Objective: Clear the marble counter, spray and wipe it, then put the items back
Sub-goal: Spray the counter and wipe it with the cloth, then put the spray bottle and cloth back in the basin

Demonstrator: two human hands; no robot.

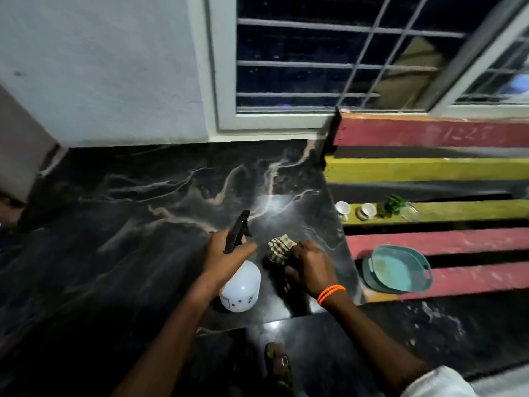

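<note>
The black marble counter (148, 213) with pale veins fills the middle of the view and carries a bright light glare. My left hand (226, 257) grips a spray bottle (242, 285) with a white body and black trigger head, held just above the counter near its front edge with the nozzle pointing away. Right beside it, my right hand (310, 267) presses a checked cloth (279, 247) onto the marble; an orange bead band circles that wrist.
To the right run red and yellow painted steps (443, 242). On them stand two white cups (342, 210), a small green plant (395, 204), a clear glass (410, 214) and a teal tray (399, 272). A barred window (329, 61) lies behind. A sandalled foot (279, 365) shows below.
</note>
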